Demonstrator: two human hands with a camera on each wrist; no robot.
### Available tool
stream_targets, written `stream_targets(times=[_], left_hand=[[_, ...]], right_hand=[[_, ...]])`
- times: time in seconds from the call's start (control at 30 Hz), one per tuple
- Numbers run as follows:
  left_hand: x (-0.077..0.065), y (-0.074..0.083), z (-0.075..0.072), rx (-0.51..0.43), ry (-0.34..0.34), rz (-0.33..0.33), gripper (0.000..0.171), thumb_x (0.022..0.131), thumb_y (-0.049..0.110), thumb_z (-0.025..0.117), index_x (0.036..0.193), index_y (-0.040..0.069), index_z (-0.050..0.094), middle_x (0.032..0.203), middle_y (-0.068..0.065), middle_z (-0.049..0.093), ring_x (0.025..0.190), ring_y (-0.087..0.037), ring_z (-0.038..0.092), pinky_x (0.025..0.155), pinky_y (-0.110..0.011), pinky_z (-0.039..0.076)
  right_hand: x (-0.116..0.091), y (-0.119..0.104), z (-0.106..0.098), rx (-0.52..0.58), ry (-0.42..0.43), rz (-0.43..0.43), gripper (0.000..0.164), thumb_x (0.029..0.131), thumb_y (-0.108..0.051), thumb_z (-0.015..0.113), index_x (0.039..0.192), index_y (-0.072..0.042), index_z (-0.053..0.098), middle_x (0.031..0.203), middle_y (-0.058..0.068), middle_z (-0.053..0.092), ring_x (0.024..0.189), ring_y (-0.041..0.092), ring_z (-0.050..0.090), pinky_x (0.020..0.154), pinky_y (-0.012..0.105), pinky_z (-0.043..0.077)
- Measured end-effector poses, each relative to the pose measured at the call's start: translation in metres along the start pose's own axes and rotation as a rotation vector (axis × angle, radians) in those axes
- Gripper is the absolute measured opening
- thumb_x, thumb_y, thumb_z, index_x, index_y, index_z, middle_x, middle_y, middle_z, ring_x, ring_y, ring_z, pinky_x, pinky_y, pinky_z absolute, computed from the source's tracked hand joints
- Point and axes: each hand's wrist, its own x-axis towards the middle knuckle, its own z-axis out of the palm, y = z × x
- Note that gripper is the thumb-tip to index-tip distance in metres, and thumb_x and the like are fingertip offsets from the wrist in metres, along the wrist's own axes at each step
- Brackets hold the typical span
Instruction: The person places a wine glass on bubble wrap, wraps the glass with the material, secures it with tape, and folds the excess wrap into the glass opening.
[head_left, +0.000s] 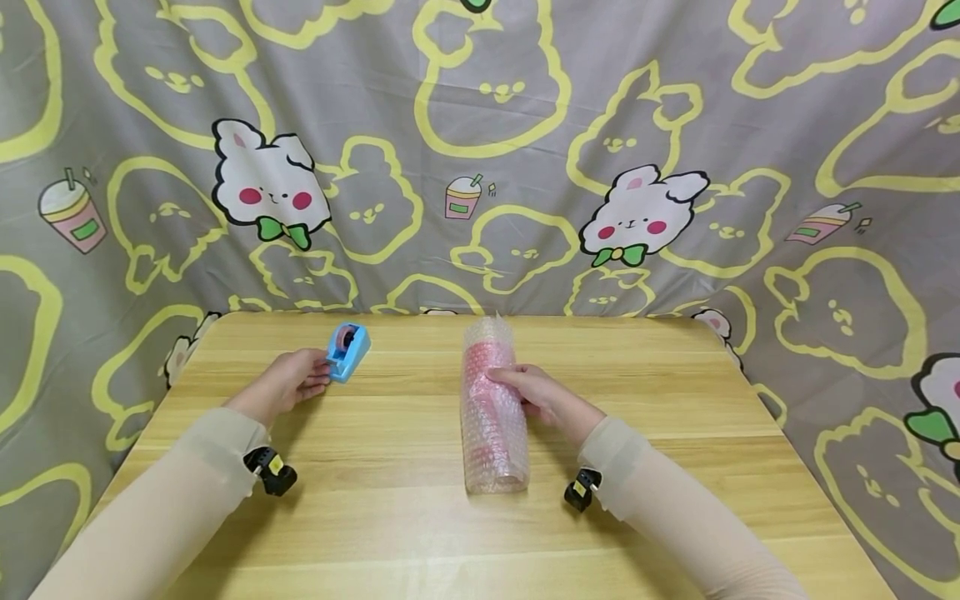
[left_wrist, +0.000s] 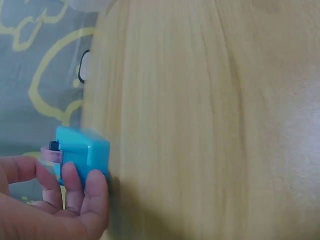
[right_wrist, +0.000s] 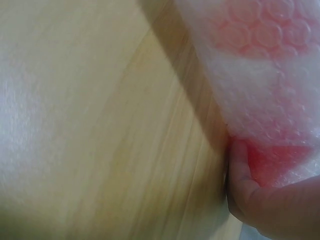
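Note:
On the left part of the table, my left hand (head_left: 298,377) holds the near end of a light-blue tape dispenser (head_left: 348,352) with its fingertips. In the left wrist view, bent fingers (left_wrist: 73,185) lie against the blue body of the dispenser, beside its pinkish tape roll (left_wrist: 51,154). A bubble-wrapped bundle (head_left: 489,467), long and roughly cylindrical, lies lengthwise near the middle; something pink-red shows through the wrap. My right hand (head_left: 542,392) grips this bundle from its right side, thumb over the top. The fingers beneath are partly hidden.
The wood-grain table (head_left: 360,517) meets a grey curtain (head_left: 390,75) with yellow outlines and white cartoon animals at its back and sides. Small black cameras (head_left: 273,472) are strapped at both wrists.

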Motion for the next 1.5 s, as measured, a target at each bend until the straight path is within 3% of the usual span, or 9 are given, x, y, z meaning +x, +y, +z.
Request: stream_targets(times=[0.17, 0.3, 0.43, 0.6, 1.03, 1.23, 1.5], left_hand=[[0.002, -0.005, -0.002, -0.160, -0.041, -0.004, 0.023, 0.106, 0.017, 0.040, 0.117, 0.000, 0.051, 0.081, 0.002, 0.063, 0.075, -0.009, 0.064, 0.078, -0.021, 0.056], [0.001, -0.009, -0.001, -0.253, -0.067, 0.000, 0.016, 0.104, 0.007, 0.038, 0.111, -0.002, 0.049, 0.083, -0.003, 0.062, 0.078, -0.010, 0.065, 0.083, -0.021, 0.056], [0.001, -0.013, -0.002, -0.273, -0.087, -0.004, 0.017, 0.105, 0.005, 0.038, 0.113, -0.004, 0.048, 0.089, -0.006, 0.060, 0.082, -0.012, 0.064, 0.088, -0.022, 0.054], [0.002, -0.016, -0.002, -0.243, -0.076, 0.006, 0.020, 0.105, 0.007, 0.039, 0.118, -0.005, 0.048, 0.091, -0.006, 0.059, 0.083, -0.011, 0.065, 0.087, -0.022, 0.054], [0.006, -0.015, 0.002, -0.192, -0.027, -0.027, 0.014, 0.101, 0.000, 0.043, 0.111, -0.008, 0.049, 0.085, -0.007, 0.059, 0.074, -0.011, 0.066, 0.079, -0.021, 0.057], [0.004, -0.022, 0.004, -0.054, -0.023, -0.026, 0.022, 0.100, 0.000, 0.044, 0.117, -0.014, 0.047, 0.082, -0.006, 0.061, 0.069, -0.010, 0.066, 0.073, -0.020, 0.057], [-0.011, -0.024, 0.016, 0.150, -0.093, 0.057, 0.020, 0.103, 0.008, 0.047, 0.111, -0.011, 0.048, 0.079, -0.001, 0.059, 0.070, -0.007, 0.063, 0.069, -0.020, 0.056]], right_hand=[[0.001, 0.000, 0.000, 0.003, -0.003, -0.008, 0.060, 0.092, -0.038, 0.068, 0.131, 0.004, 0.050, 0.116, 0.012, 0.062, 0.099, 0.021, 0.061, 0.090, 0.037, 0.052], [0.001, 0.001, -0.001, 0.003, 0.001, -0.005, 0.061, 0.092, -0.038, 0.068, 0.133, 0.003, 0.049, 0.117, 0.012, 0.061, 0.100, 0.021, 0.060, 0.091, 0.037, 0.051], [0.002, 0.002, -0.001, 0.001, 0.004, 0.000, 0.062, 0.092, -0.038, 0.068, 0.134, 0.003, 0.048, 0.118, 0.013, 0.061, 0.101, 0.022, 0.060, 0.092, 0.038, 0.051], [0.002, 0.003, -0.002, -0.004, 0.011, 0.002, 0.063, 0.092, -0.038, 0.068, 0.135, 0.003, 0.047, 0.121, 0.014, 0.059, 0.104, 0.023, 0.059, 0.094, 0.039, 0.050], [0.001, 0.003, -0.001, 0.001, 0.028, 0.009, 0.063, 0.091, -0.039, 0.070, 0.133, 0.002, 0.048, 0.121, 0.014, 0.059, 0.103, 0.023, 0.059, 0.093, 0.039, 0.051], [0.003, 0.005, 0.001, 0.002, 0.015, 0.000, 0.063, 0.091, -0.038, 0.070, 0.133, 0.003, 0.046, 0.120, 0.014, 0.058, 0.101, 0.023, 0.060, 0.090, 0.038, 0.052], [0.002, 0.004, 0.001, 0.007, 0.029, 0.009, 0.068, 0.090, -0.039, 0.071, 0.136, 0.004, 0.045, 0.124, 0.016, 0.058, 0.106, 0.025, 0.059, 0.094, 0.039, 0.051]])
